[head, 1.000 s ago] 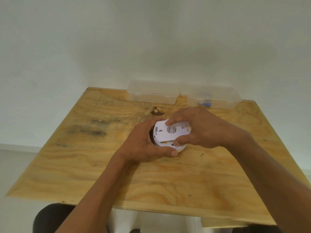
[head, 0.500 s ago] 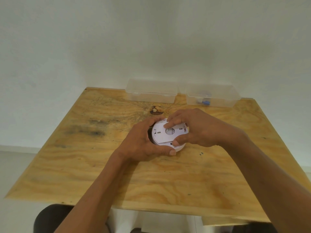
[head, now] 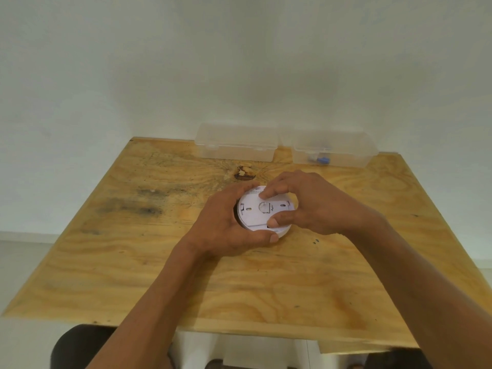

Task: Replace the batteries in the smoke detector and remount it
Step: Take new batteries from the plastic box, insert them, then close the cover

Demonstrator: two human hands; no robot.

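Both hands hold the smoke detector (head: 262, 213) at the middle of the frame.

Left hand (head: 226, 227) curls around its left rim, thumb along the near edge; right hand (head: 311, 206) pinches the white back plate between forefinger and thumb. It rests on the wooden table (head: 133, 262). Two clear plastic boxes (head: 237, 145) stand at the far edge, upper middle; the right one holds small blue things.

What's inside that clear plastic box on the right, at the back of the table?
Through the right clear box a small blue and white item shows near the front wall; what it is cannot be told. The closed lid blurs the rest of the inside.
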